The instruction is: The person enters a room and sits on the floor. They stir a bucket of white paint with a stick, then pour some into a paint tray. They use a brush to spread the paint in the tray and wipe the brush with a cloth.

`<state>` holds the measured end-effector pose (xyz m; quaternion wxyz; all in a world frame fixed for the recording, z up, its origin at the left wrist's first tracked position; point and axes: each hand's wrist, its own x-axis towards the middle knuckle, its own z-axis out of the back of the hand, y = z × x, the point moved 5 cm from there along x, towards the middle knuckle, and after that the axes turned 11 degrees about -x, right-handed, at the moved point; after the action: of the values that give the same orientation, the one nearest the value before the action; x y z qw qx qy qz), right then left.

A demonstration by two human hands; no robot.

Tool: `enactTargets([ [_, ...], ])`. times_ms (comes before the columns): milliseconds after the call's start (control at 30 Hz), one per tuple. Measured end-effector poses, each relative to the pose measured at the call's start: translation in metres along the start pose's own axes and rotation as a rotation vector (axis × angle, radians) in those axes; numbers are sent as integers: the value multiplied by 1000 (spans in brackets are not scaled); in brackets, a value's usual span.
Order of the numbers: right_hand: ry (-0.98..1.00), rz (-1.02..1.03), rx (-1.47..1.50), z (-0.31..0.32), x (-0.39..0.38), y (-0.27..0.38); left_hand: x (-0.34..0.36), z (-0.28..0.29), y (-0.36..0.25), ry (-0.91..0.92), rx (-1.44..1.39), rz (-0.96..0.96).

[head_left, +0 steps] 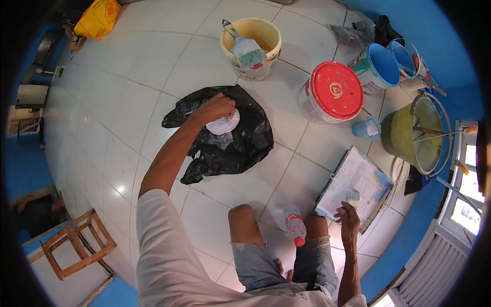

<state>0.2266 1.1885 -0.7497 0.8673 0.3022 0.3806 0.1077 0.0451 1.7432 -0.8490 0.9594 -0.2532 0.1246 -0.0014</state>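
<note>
My left hand (217, 107) reaches far out, its fingers closed on the top of a small plastic bag of white stuff (224, 124). That bag rests on a crumpled black plastic bag (253, 143) spread on the floor. Beside my right knee, my right hand (349, 217) pinches what looks like a small paintbrush (353, 196); its handle is mostly hidden by the fingers. The brush is over a paint tray (335, 179) smeared with white and blue. A clear bottle with a red cap (295, 225) stands between my knees and the tray.
Ahead is a cream bucket (276, 43) with a wide brush (248, 51) across it. To the right are a red-lidded tub (337, 92), a blue cup (367, 128), a yellowish bucket (394, 130) and blue-lined pails (383, 64). A wooden stool (76, 243) is at left.
</note>
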Motion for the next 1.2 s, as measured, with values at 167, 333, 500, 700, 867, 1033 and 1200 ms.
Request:
enactTargets([
  [167, -16, -43, 0, 5, -10, -12, -32, 24, -10, -105, -207, 134],
  [333, 18, -42, -9, 1, -21, -15, -79, 58, -28, -199, -178, 137],
  [500, 53, -7, -60, 2, -32, -19, -125, 81, -53, -339, -138, 184],
  [700, -96, 55, -205, 30, -33, -57, -160, 117, -100, -479, -218, 337],
  [867, -185, -80, -66, 52, -31, -128, -185, 147, -157, -591, -270, 473],
  [1033, -396, 28, -467, 56, -27, -159, -187, 174, -199, -675, -177, 454],
  [1200, -423, 45, -868, 27, -3, -151, -186, 201, -239, -755, -204, 486],
])
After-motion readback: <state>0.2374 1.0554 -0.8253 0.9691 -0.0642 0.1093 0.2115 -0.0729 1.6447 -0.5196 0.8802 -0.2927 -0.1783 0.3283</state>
